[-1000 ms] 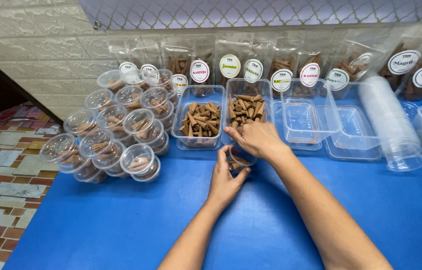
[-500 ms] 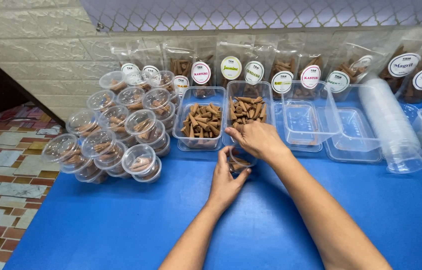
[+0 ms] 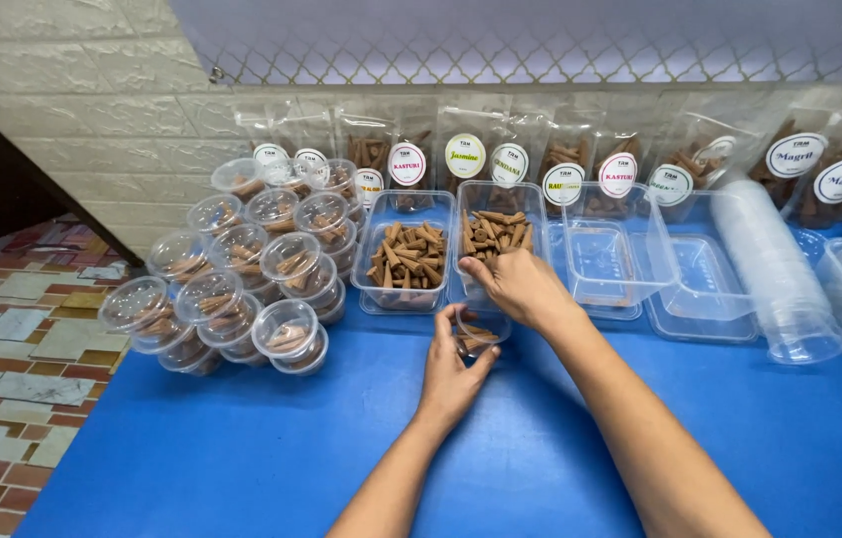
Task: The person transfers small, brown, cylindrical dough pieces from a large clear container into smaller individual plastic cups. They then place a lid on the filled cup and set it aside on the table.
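Clear round cup (image 3: 481,334) of brown cones (image 3: 474,342)

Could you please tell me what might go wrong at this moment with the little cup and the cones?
The left hand steadies the small cup only from one side, so it might tip as the right hand adds cones. The stacked lidded cups stand close to the left; a stray elbow could topple them.

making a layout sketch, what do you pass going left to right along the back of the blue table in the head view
stacked lidded round cups → rectangular tub of brown cones → second tub of cones → empty clear trays → lying stack of clear cups
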